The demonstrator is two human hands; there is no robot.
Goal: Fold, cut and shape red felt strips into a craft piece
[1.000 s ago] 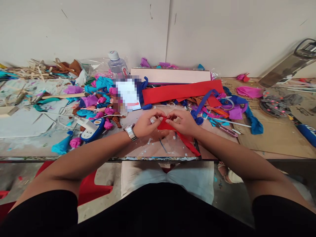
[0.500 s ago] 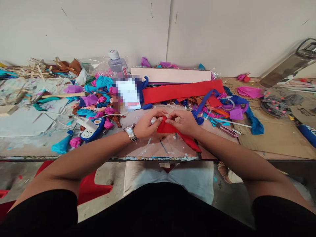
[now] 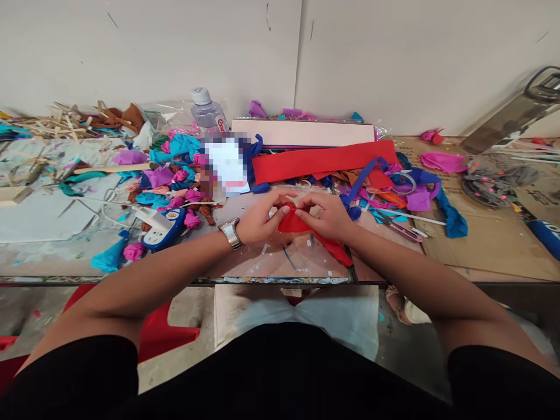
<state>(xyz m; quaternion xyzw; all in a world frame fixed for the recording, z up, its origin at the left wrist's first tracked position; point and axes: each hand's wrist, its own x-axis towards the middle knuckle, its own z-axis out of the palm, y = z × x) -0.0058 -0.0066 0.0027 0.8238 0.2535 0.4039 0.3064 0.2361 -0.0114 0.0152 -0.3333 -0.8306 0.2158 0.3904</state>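
left hand [image 3: 258,221] | fingers pinched on red strip [image 3: 301,226] | right hand [image 3: 328,219] | same pinch

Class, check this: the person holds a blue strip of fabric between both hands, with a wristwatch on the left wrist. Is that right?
Not quite. In the head view the strip of fabric is red, not blue. Both the left hand and right hand do hold it, and the wristwatch is on the left wrist.

The plastic bottle [image 3: 209,114] by the wall carries a red label with white letters, cut off and too small to read surely, perhaps "Gu". The card [image 3: 226,163] before it is blurred out, unreadable.
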